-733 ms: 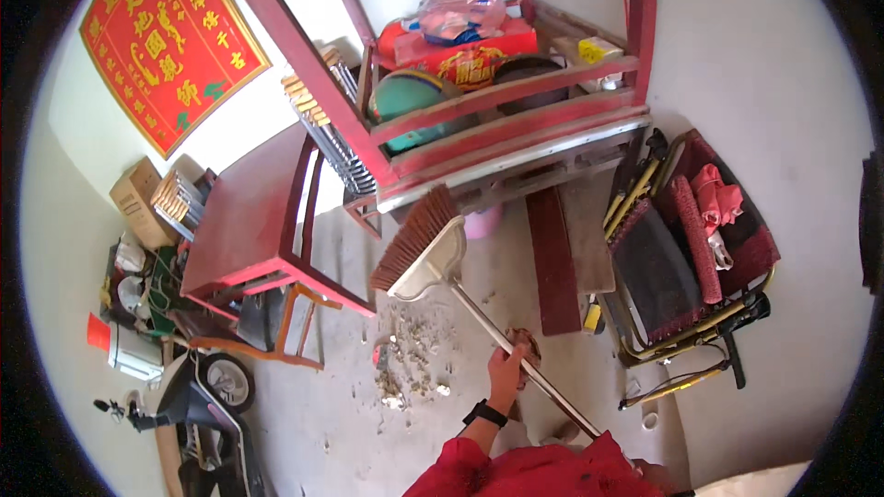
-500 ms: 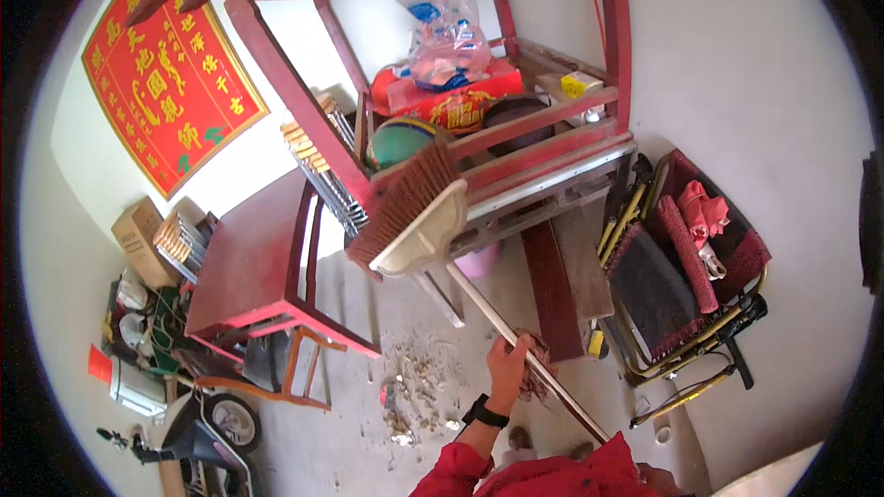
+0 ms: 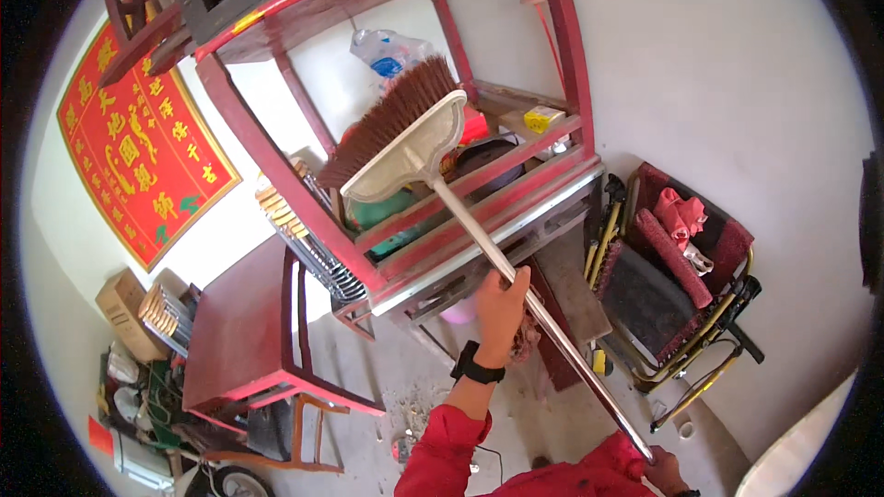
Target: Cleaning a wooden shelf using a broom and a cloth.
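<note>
A broom (image 3: 416, 143) with brown bristles and a cream plastic head is raised aloft, bristles pointing up and to the left. Its shiny metal handle slants down to the lower right. My left hand (image 3: 502, 313), with a black band on the wrist, is wrapped round the handle below the head. Low at the right, my right hand (image 3: 667, 472) holds the handle's lower end, partly cut off by the red sleeve. Behind the broom head stands a red wooden cabinet frame (image 3: 552, 46); a clear plastic bag (image 3: 391, 51) and a green round thing (image 3: 382, 210) on it are partly covered.
A dark red table (image 3: 244, 322) and wooden chair (image 3: 308, 442) stand left, near a scooter wheel (image 3: 241, 482). Swept debris (image 3: 414, 405) lies on the floor. A folded wheeled frame with black seat (image 3: 649, 299) leans by the right wall. A yellow box (image 3: 543, 119) sits on the cabinet.
The broom has risen, its head now in front of the cabinet's shelf. My left hand has moved up with it, and my right hand now shows at the handle's end. The view has shifted.
</note>
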`<state>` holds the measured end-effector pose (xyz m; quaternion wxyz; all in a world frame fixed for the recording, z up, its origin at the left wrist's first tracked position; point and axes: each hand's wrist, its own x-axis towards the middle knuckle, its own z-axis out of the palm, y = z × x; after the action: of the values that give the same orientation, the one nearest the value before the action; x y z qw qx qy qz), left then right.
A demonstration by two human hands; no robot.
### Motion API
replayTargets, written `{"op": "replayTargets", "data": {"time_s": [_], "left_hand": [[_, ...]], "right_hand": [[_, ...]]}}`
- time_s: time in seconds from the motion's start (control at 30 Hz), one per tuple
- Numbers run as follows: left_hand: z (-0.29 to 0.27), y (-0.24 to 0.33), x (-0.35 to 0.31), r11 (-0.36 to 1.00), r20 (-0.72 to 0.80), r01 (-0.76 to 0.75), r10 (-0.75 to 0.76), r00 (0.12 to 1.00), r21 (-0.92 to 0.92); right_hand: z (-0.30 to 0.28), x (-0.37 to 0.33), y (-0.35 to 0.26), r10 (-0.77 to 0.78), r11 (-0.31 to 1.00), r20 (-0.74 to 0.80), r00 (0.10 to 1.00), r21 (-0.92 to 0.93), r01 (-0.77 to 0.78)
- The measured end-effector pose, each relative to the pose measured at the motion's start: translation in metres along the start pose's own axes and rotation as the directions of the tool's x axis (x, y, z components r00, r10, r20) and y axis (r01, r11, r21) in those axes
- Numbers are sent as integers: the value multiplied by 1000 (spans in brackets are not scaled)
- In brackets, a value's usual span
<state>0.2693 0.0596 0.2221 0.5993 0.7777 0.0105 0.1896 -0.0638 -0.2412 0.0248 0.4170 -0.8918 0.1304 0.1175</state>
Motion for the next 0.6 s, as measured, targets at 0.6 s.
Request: {"op": "replayTargets", "data": {"time_s": [0.6], "left_hand": [[93, 67, 199, 921, 192, -134, 216, 957, -365]], "right_hand": [[-21, 129, -101, 52, 955, -3, 999, 291, -49]]}}
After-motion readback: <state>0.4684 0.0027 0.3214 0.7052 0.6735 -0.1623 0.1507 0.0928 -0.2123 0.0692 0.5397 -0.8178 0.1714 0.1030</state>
